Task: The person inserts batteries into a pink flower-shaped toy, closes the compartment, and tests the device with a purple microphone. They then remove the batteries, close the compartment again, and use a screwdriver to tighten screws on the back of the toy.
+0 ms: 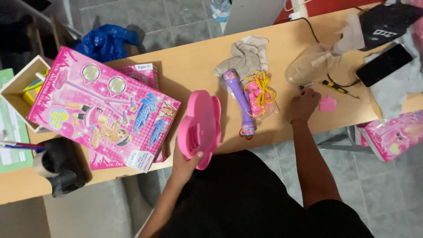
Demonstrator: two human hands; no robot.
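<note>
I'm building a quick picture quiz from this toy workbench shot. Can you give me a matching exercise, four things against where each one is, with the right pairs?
Things:
1. pink toy base
2. purple toy microphone
3. small screwdriver
4. black phone

Places:
A. flat on the table beside the yellow cord
B. on the grey cloth at the table's right end
C. held at the table's near edge by the left hand
D. on the table just beyond the right hand

Pairs: 1-C, 2-A, 3-D, 4-B
</note>
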